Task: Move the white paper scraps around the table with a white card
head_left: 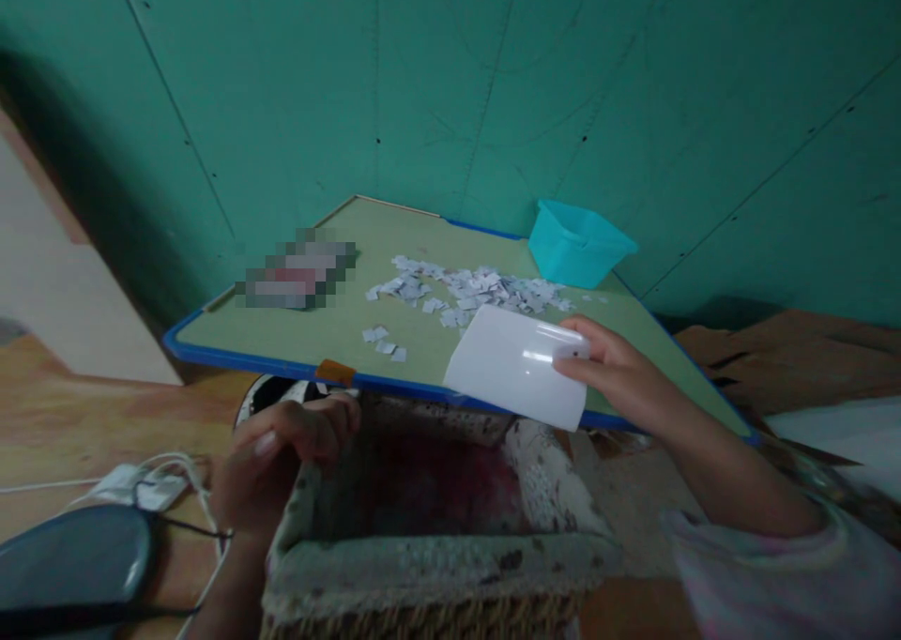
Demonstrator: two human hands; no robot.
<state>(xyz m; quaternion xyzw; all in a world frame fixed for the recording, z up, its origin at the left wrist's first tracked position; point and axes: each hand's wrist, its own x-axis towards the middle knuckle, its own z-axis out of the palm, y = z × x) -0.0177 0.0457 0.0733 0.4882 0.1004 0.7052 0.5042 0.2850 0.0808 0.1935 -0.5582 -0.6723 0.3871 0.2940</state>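
Observation:
My right hand (pixel 609 363) grips the right edge of a glossy white plastic piece (pixel 513 363), thumb on top, with a small dark hole near the thumb. The piece is tilted over the table's front edge, above a cloth-lined wicker basket (pixel 436 565). Behind it, a heap of small white paper squares (pixel 493 288) is spread on the pale green tabletop (pixel 282 335), which has a blue rim. My left hand (pixel 296 438) is closed at the basket's back left corner, close under the table edge; what its curled fingers hold, if anything, is hidden.
A turquoise plastic bin (pixel 581 246) stands at the table's back right. A blurred-out flat item (pixel 299 274) lies at the left. On the floor are a white power strip (pixel 133 485) with cords and a dark grey rounded object (pixel 77 560). Behind rises a green wall (pixel 436 86).

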